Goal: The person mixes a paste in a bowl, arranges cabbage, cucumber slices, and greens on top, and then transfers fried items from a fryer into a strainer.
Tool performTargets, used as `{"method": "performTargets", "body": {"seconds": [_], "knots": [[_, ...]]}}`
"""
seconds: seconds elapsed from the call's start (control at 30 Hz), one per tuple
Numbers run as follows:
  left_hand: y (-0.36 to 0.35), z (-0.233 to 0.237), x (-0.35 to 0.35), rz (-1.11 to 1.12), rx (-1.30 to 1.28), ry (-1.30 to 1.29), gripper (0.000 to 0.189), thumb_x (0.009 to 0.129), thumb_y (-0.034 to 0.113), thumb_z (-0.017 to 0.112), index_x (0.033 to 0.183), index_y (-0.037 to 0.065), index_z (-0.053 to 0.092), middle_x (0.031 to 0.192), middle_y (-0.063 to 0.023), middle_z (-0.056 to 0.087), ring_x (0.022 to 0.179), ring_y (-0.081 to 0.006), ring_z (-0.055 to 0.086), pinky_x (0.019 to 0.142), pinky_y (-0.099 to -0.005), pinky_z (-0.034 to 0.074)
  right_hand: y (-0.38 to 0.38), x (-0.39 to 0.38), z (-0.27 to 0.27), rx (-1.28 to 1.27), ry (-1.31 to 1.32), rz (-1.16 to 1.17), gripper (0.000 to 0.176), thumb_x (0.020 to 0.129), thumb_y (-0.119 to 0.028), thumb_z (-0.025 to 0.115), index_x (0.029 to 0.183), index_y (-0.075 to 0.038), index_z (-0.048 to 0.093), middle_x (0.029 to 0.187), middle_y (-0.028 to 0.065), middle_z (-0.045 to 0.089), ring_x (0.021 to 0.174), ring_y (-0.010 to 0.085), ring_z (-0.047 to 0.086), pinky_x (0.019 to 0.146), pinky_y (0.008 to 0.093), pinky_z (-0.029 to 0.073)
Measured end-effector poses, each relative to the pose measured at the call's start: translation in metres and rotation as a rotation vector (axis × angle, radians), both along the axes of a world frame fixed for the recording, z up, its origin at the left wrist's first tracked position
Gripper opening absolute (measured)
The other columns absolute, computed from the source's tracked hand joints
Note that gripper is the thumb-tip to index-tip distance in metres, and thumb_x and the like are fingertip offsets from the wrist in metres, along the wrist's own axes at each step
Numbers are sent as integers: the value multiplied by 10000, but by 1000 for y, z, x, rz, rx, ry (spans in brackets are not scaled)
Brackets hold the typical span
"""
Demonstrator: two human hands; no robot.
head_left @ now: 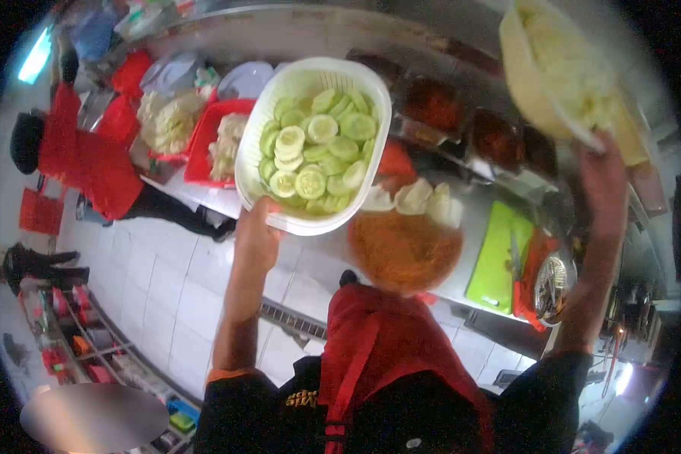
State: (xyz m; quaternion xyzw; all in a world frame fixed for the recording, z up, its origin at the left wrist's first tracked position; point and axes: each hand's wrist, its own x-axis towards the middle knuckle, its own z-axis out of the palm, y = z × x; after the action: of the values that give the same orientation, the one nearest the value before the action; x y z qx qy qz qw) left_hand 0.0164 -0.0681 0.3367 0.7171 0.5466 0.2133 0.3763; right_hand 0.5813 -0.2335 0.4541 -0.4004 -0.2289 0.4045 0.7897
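Note:
My left hand (260, 231) grips the near rim of a white plastic basket (244, 163) and holds it up over the counter. Sliced cucumber (342, 147) fills much of its floor, pale rounds lying on greener ones. On the far right, my right hand (604, 168) is closed on the lower edge of a cream-coloured container (518, 72), raised and tilted. Pale shredded vegetable (575, 68), perhaps cabbage, is inside it. Below the basket stands a round orange-brown bowl or tray (405, 253), with several pale leaf pieces (416, 198) at its far edge.
A green cutting board (495, 261) and a knife (515, 257) lie on the counter's right, near a metal bowl (554, 287). Pans of red food (435, 102) line the back. Red baskets (200, 155) hold pale leaves at left. A person in red (91, 155) stands beyond.

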Motion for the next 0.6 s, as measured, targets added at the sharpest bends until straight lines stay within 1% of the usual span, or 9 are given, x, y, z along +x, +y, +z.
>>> {"method": "performTargets", "body": {"seconds": [0.07,0.2,0.3,0.37,0.4,0.43,0.47,0.53,0.6], "knots": [[-7,-39,-4,416,-474,-1029,262,848,88,562,1092,-8,580,1025,-191,643,892,-273,665,695,-390,563,32,11,20,8,-55,86,327,968,-39,535,1253,111,477,1309,254,526,1213,363,538,1059,446,483],[-17,-119,-36,426,-548,-836,632,856,97,496,1452,84,285,1281,-157,545,1014,-293,649,708,-413,597,66,-25,64,-10,717,126,386,969,-48,533,1305,115,438,1355,292,465,1250,426,490,1117,493,421],[-28,-166,-48,462,-611,-873,650,860,80,486,1465,141,257,1305,-157,524,1038,-287,639,692,-415,599,72,-94,24,-15,79,107,416,945,-67,575,1304,102,450,1388,264,449,1261,370,495,1102,488,430],[-33,-190,-50,473,-630,-881,656,859,74,487,1467,156,254,1308,-149,525,1048,-279,635,693,-405,598,83,-205,-31,-432,-911,-341,388,892,-83,601,1266,4,542,1345,179,526,1173,236,556,1033,405,450],[-39,-202,-53,472,-643,-882,662,859,69,487,1468,171,251,1310,-141,526,1057,-271,631,694,-394,597,94,-217,-51,-618,-986,-53,361,871,-76,610,1226,-24,576,1232,139,606,1056,219,595,957,343,472],[-40,-213,-56,483,-688,-880,647,884,85,494,1474,171,243,1304,-121,531,1061,-253,627,695,-379,594,91,-222,-103,-152,-1195,290,339,859,-95,642,1184,-8,595,1127,87,651,940,185,613,840,283,497],[-39,-219,-57,488,-696,-876,647,884,85,494,1474,171,243,1304,-121,531,1061,-253,627,695,-379,594,98,-275,-111,-487,-840,515,267,900,-103,610,1152,-14,618,1071,68,667,939,164,631,811,266,511],[-40,-228,-53,442,-701,-875,613,916,107,500,1472,169,248,1295,-106,536,1053,-239,629,697,-376,591,118,-327,-157,-401,-1066,843,301,884,-62,558,1175,-61,632,1111,131,675,1019,189,654,841,327,536],[-36,-235,-47,462,-700,-877,575,940,127,516,1459,167,272,1288,-99,539,1041,-228,632,682,-364,586,133,-369,-198,-331,-1513,785,303,828,-59,590,1126,-49,645,1078,149,655,988,271,657,828,388,545]]}}
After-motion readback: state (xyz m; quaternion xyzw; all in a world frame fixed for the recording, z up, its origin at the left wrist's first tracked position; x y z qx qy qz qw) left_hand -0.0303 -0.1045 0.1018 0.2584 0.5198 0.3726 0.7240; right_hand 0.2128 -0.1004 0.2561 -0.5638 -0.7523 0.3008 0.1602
